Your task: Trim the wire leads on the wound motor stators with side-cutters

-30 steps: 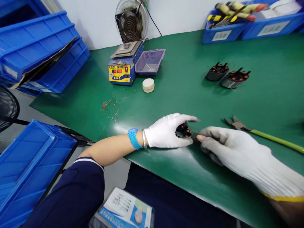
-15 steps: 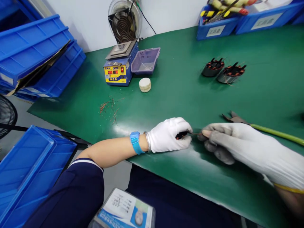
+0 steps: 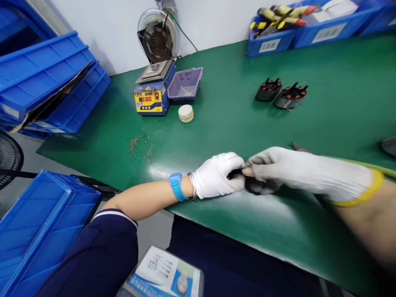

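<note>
My left hand (image 3: pixel 218 175), in a white glove, is closed around a stator (image 3: pixel 235 173). Only a dark and copper-coloured bit of it shows between thumb and fingers. Right up against it is my right hand (image 3: pixel 262 171), gloved and grey at the fingers, with thumb and fingertips pressed together at the stator's edge. What lies in that pinch is hidden. Two more stators, one (image 3: pixel 268 89) beside the other (image 3: pixel 291 96), stand upright farther back with thin wires sticking out. Partly behind my right wrist lie cutting pliers (image 3: pixel 300 147) with a green handle.
A blue and yellow solder pot (image 3: pixel 150 101) stands at the back left, beside a purple tray (image 3: pixel 185 93) and a round white block (image 3: pixel 186 113). Copper wire scraps (image 3: pixel 134 142) lie in front. Blue tool bins (image 3: pixel 267 45) line the back; blue crates (image 3: pixel 46 70) are stacked left.
My right hand has moved left, from pulling a copper wire out from the stator to touching my left hand's fingertips. My left hand keeps its hold. The view has shifted slightly.
</note>
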Motion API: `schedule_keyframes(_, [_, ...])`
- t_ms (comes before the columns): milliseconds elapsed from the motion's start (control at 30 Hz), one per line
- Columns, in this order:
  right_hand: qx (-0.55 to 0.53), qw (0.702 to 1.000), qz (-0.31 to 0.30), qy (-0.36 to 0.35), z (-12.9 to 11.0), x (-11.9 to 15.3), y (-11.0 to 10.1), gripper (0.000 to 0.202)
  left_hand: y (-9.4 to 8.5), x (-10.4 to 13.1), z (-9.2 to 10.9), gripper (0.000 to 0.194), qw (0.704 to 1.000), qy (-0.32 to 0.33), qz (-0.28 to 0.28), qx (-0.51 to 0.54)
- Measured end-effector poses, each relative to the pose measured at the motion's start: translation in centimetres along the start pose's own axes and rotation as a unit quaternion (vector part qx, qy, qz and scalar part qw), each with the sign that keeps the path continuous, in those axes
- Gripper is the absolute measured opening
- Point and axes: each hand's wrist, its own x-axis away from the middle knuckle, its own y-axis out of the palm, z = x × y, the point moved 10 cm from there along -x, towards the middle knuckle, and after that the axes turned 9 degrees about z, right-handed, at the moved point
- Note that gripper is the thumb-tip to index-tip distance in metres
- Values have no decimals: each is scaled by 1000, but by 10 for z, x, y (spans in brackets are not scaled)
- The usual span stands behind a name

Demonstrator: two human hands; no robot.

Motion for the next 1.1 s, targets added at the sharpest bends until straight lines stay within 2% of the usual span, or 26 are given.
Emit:
schedule_keyframes(67, [-100,988,-103,48,4,2,29,53,0,1,-2,7,1000,-1,6,1])
schedule_keyframes(100, [-135,981,-126,63,7,2,36,51,0,1,-3,7,1000,0,10,7])
schedule_keyframes(300, [-164,972,-156,71,21,-5,42,54,-3,1,-5,13,998,4,51,47])
schedule_keyframes(467, [-160,978,-125,52,17,-4,39,52,-7,6,-5,21,994,-5,68,88])
schedule_keyframes(600, [-134,988,-65,30,17,-1,33,46,-9,6,-16,57,980,-49,68,179])
schedule_keyframes(667, [-112,993,-29,21,17,2,28,45,-8,4,-31,66,955,-115,50,267])
schedule_keyframes(767, [-97,995,13,20,15,8,20,52,-20,1,-60,59,890,-235,71,383])
schedule_keyframes(800, [-99,995,20,18,13,11,17,57,-22,1,-65,59,873,-268,56,405])
schedule_keyframes(833, [-104,994,26,12,9,13,15,61,-19,2,-65,62,858,-297,10,419])
schedule_keyframes(933, [-121,992,37,-16,-3,20,9,68,1,21,-44,68,809,-341,-214,429])
schedule_keyframes(967, [-129,991,38,-23,-6,21,7,68,4,26,-37,68,797,-341,-251,430])
schedule_keyframes(1000, [-138,989,40,-27,-8,22,6,67,3,27,-33,68,795,-335,-253,439])
schedule_keyframes(1033, [-151,987,41,-29,-9,23,5,66,0,24,-30,69,801,-323,-223,451])
schedule_keyframes(1100, [-183,982,43,-35,-11,22,4,63,-14,13,-28,70,833,-274,-118,467])
